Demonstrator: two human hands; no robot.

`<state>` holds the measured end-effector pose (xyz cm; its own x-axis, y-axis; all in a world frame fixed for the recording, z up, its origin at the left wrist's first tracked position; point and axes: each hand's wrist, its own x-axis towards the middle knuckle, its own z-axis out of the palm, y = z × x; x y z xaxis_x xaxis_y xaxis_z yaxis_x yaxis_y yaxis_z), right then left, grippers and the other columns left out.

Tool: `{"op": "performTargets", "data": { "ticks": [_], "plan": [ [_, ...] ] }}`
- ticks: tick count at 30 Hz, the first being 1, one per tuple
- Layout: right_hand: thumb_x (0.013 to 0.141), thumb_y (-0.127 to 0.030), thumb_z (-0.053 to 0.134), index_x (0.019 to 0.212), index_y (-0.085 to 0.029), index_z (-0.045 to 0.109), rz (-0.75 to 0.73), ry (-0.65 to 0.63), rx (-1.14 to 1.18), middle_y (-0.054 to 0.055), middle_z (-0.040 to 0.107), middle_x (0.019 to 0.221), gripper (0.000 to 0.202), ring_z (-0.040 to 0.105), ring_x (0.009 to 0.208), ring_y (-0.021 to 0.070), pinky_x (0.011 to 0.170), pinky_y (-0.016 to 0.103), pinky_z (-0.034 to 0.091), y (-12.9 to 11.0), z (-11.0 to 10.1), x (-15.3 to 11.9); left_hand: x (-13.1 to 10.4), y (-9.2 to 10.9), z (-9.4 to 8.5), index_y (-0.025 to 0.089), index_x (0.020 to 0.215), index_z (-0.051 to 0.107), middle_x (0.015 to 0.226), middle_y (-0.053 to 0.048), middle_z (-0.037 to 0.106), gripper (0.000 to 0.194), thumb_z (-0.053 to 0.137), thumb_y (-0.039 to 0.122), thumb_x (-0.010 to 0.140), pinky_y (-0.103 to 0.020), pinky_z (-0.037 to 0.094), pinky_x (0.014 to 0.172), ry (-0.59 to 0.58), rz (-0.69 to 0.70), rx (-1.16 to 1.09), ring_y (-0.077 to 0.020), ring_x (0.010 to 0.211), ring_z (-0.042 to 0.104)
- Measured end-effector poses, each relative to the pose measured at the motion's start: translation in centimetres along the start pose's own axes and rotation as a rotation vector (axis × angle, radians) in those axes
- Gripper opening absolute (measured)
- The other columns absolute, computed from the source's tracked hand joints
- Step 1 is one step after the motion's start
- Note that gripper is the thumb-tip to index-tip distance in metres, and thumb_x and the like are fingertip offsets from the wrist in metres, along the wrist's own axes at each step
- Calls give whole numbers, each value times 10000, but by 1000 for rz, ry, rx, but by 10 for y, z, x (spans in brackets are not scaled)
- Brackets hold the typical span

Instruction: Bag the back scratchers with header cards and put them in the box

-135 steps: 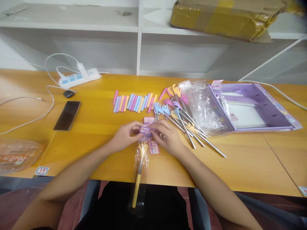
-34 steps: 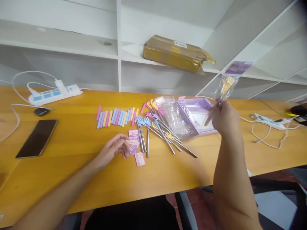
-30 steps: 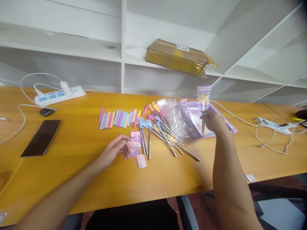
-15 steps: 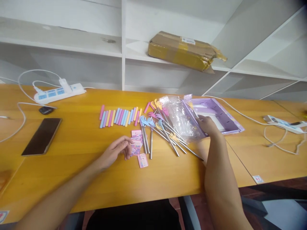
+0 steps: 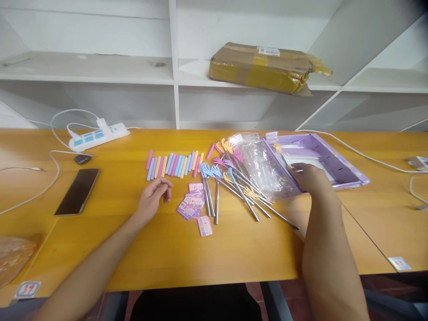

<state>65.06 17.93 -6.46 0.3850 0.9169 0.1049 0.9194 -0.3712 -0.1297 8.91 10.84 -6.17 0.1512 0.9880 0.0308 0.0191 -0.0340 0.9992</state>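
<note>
My right hand [image 5: 309,178] is closed on the metal rod of a yellow-headed stick [image 5: 277,147], over the near left side of the purple box [image 5: 354,178]. Over the table, left of the pink and purple cards [image 5: 192,204], my left hand [image 5: 157,194] has loosely curled fingers and holds nothing. Pastel tubes [image 5: 174,165] lie in a row beyond it. Metal sticks with blue, pink and yellow hand-shaped heads [image 5: 227,171] are spread between the cards and the box. Clear plastic wrapping [image 5: 256,165] lies against the box's left side.
A black phone [image 5: 77,191] lies at the left, below a white power strip [image 5: 99,136] with cables. Another power strip [image 5: 419,163] is at the right edge. A taped cardboard parcel [image 5: 261,67] sits on the shelf. An orange translucent item [image 5: 15,258] is at the lower left.
My left hand has moved left, away from the cards, uncovering more of them. My right hand still grips the stick at the box. The camera view has shifted slightly.
</note>
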Motion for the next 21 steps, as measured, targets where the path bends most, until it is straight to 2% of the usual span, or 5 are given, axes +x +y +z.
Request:
{"op": "performTargets", "data": {
  "ticks": [3,9,13,16,21],
  "plan": [
    [1004,-462,575,1230,-156,805,15,-33,52,196,813,1144,444,718,965,311,784,357,463,-1,2,-1,4,-2,-1,221,949,648,690,23,620,176,593,381,998,-292,445,622,37,-8,39,-153,617,584],
    [964,-454,622,1082,-156,821,35,-61,84,231,798,1050,377,698,939,359,802,411,468,2,-2,-2,12,-4,-13,235,984,641,770,1,648,128,583,347,970,-308,481,677,125,65,232,-184,710,625],
    [955,-441,612,1120,-127,779,5,178,130,265,733,1196,392,656,1091,370,923,439,480,-13,-14,-12,24,-2,-42,219,1104,687,1111,-104,693,202,551,267,963,-433,527,971,344,293,762,-279,1067,658],
    [955,-422,595,985,-188,749,-143,265,320,161,751,1020,282,663,936,294,877,401,489,-48,-23,-29,33,-9,-61,154,1336,659,1345,-202,632,396,523,282,987,-546,431,1143,389,308,1082,-375,1300,569],
    [1006,-566,572,776,-244,658,-620,-74,452,52,714,801,406,610,701,208,719,337,449,-119,-23,-71,44,-30,-73,129,1571,503,1536,-230,571,557,424,366,1074,-560,338,1218,320,210,1163,-385,1441,479]
  ]
}}
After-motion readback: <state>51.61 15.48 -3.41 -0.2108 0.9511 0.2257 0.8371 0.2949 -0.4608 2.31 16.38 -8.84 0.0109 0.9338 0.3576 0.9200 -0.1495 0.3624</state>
